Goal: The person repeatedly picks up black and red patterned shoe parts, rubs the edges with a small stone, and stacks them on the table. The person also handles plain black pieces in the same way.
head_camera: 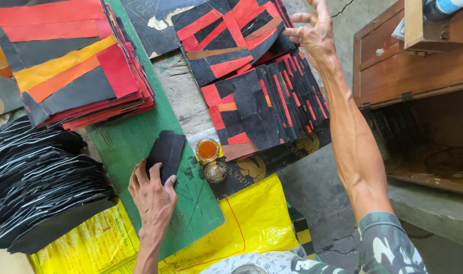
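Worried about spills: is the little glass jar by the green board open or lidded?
Open. The small jar stands upright with orange liquid showing; its lid lies beside it.

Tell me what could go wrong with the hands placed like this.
1. The open glue jar stands right beside the black piece under the left hand; a sideways slip could tip it onto the green board.
2. The right hand reaches far out to the fanned stack of red-and-black patchwork pieces; pulling one piece could drag its neighbours off the pile.
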Demonstrator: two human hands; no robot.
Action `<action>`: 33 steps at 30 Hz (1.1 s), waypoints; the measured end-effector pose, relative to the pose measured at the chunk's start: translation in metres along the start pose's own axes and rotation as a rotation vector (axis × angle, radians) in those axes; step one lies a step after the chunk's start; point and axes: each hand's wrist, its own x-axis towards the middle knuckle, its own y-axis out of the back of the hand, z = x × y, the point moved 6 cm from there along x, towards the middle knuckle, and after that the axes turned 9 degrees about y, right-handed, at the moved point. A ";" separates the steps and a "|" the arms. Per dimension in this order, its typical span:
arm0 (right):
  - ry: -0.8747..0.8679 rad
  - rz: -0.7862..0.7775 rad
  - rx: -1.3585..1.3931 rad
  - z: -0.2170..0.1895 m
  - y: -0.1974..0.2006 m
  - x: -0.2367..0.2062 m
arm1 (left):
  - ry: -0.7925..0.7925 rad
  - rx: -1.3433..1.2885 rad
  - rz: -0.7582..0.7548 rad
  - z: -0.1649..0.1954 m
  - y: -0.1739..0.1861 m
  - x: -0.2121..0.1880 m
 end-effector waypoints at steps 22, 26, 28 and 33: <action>-0.090 -0.041 0.028 -0.128 -0.190 -0.256 | 0.360 -1.611 -0.375 -0.050 0.026 -0.022; -0.091 -0.055 0.132 -0.137 -0.219 -0.275 | 0.411 -1.692 -0.442 -0.028 -0.015 -0.040; -0.051 -0.050 0.162 -0.145 -0.226 -0.277 | 0.366 -1.727 -0.495 -0.015 -0.022 -0.048; 0.029 0.039 0.225 -0.163 -0.233 -0.273 | 0.306 -1.788 -0.588 0.028 -0.025 -0.052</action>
